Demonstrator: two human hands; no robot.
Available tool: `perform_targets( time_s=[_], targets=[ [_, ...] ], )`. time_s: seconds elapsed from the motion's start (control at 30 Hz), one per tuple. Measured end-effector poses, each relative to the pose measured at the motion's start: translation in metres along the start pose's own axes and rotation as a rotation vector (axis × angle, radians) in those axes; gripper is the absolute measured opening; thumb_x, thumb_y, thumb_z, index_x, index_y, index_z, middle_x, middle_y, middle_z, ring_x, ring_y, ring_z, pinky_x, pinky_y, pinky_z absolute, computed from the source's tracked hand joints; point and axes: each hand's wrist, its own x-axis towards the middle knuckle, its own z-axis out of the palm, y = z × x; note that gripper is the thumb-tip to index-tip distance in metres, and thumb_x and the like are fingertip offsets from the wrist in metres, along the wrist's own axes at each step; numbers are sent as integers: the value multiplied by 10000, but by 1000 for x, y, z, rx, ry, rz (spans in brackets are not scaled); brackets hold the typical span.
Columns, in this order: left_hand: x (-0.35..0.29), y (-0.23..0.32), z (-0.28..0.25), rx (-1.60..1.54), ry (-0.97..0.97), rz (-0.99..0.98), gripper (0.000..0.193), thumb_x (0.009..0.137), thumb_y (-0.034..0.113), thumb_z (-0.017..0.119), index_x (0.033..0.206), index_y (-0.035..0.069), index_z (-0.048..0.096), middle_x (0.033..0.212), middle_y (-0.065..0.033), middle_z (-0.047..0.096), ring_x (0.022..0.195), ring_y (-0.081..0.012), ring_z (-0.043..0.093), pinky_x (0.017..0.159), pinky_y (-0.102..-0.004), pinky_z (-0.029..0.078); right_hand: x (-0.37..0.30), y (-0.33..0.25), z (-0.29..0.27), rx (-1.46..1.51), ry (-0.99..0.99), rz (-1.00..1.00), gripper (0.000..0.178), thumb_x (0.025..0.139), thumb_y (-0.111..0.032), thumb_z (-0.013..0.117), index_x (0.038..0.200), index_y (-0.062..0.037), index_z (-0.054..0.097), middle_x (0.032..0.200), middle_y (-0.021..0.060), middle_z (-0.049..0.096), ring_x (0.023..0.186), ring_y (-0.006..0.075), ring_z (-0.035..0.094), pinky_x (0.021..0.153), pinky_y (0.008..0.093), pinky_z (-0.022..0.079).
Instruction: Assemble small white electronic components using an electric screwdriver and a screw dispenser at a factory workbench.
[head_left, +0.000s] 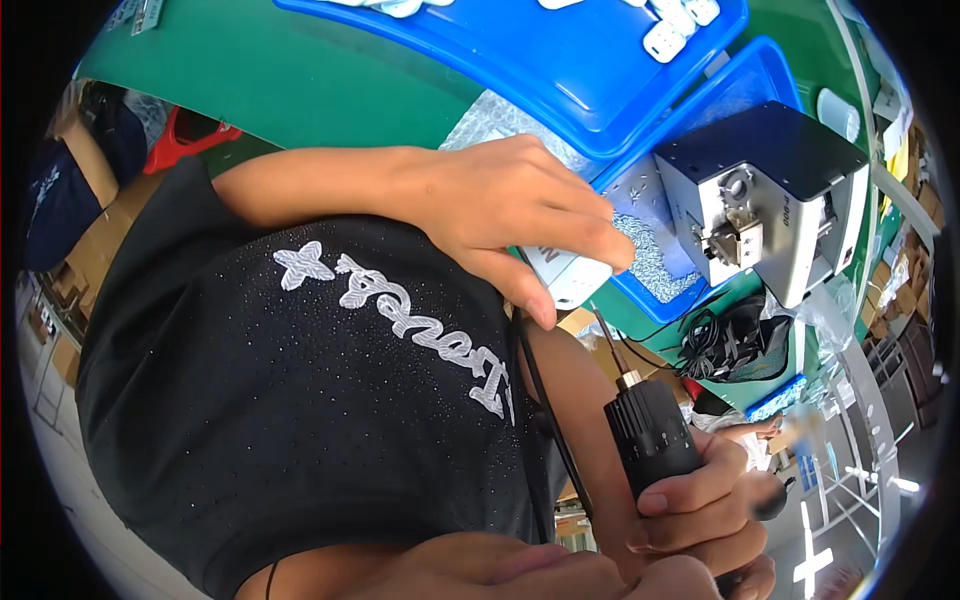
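Observation:
My left hand (530,205) reaches across in front of my black shirt, its fingers and thumb closed around a small white plastic housing (566,276). Most of the housing is hidden under the fingers; one end shows between thumb and fingertips. At the lower right, my right hand (705,505) is wrapped round a black electric screwdriver (652,435). Its thin bit (606,330) points up toward the exposed end of the housing. The tip looks very near that end, but I cannot tell whether they touch.
Beyond my left hand, a blue tray (560,70) holds white parts. A blue bin (690,285) contains many small screws, with a dark-topped screw feeder (770,190) over it. Black cables (715,340) lie on the green table (290,80). Other people are at both sides.

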Motion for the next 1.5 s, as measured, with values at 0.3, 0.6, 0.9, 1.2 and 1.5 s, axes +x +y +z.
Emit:
perform_targets(
  time_s=[0.3,0.6,0.9,1.2,1.5],
  targets=[
    [0,4,1,24,6,-6,620,888,619,590,1056,25,642,768,-60,536,579,-235,562,461,-330,436,13,33,-1,143,-97,-98,357,966,-266,545,1258,-64,512,711,3,501,578,156,514,554,324,482],
    [0,2,3,58,22,-6,632,870,648,585,1039,42,646,758,-42,510,574,-215,545,448,-316,424,9,41,2,152,-57,-181,336,952,-285,555,1204,-64,532,702,-13,505,552,135,520,562,307,461],
    [9,2,6,-3,64,55,667,834,632,641,1035,-4,631,785,-72,577,618,-240,591,468,-323,453,45,54,-54,-256,398,-492,768,843,-843,386,1060,-115,497,651,39,476,489,168,481,487,363,444],
    [4,4,3,109,15,1,672,831,627,641,1043,-11,623,788,-84,568,616,-244,585,473,-330,448,5,52,-53,127,132,-236,814,871,-737,512,1294,-47,423,781,51,532,579,198,528,608,454,471],
    [1,6,4,128,24,-38,681,820,660,620,1038,15,623,761,-61,511,589,-217,551,458,-315,435,24,45,-23,184,46,-276,216,854,-218,655,917,-65,516,727,-41,523,554,88,531,566,257,473]
  ],
)
